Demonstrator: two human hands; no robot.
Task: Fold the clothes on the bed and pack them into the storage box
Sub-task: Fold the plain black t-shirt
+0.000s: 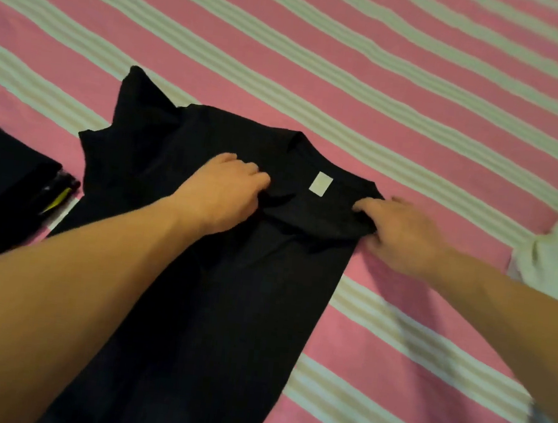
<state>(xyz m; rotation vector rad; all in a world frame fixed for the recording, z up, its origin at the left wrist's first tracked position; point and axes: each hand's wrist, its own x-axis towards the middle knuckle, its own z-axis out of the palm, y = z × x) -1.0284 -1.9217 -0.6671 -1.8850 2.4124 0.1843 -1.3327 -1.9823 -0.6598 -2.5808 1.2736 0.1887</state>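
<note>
Striped bed [420,98] carries the black shirt [227,292], collar gripped by left hand [227,195] and right hand [402,234]: folding step, next likely calling for folding the sleeve beyond the left hand inward.

Black shirt [229,275] on striped bed [419,105], left hand [228,192] and right hand [402,234] gripping its collar
</note>
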